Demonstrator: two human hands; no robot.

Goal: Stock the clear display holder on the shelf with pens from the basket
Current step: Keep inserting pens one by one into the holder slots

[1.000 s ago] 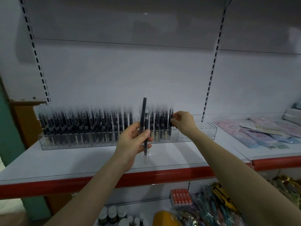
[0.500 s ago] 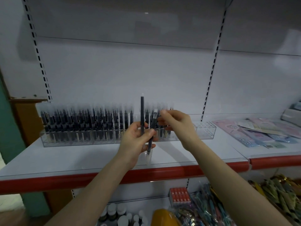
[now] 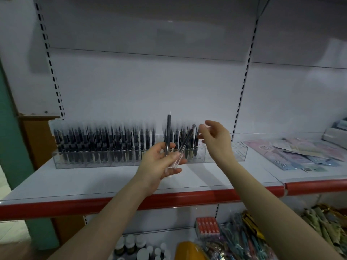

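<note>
Mid-frame, the left hand [image 3: 159,163] grips two pens [image 3: 168,131]; the right hand [image 3: 216,138], fingers loose, holds nothing before the clear holder [image 3: 239,152]

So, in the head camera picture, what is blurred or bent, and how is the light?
Head view: the stocked pens in the clear holder are smeared upward at their tops; the slotted uprights bow from wide-angle distortion; light is dim, with one small glare spot high on the back panel; the left hand and its two pens look sharper.
</note>
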